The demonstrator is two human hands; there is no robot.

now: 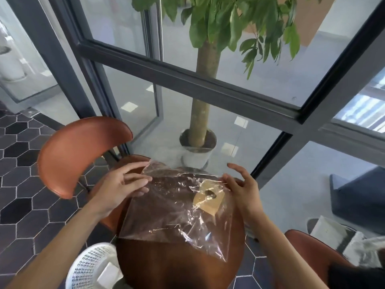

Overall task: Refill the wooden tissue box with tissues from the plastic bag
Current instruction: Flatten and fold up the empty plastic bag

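A clear plastic bag [166, 207] is stretched flat above a round dark wooden table [170, 265]. My left hand [123, 184] pinches its far left edge. My right hand [241, 186] grips the far right edge between thumb and forefinger, the other fingers spread. Through the plastic shows the light wooden tissue box [209, 200] with a dark opening in its top, standing on the table under the bag's right part. No tissues show inside the bag.
A brown chair [81, 151] stands to the far left and another brown seat [308, 253] at the near right. A white perforated basket [91, 265] sits on the floor at the near left. Behind the table a glass wall [208, 88] fronts a potted tree [200, 126].
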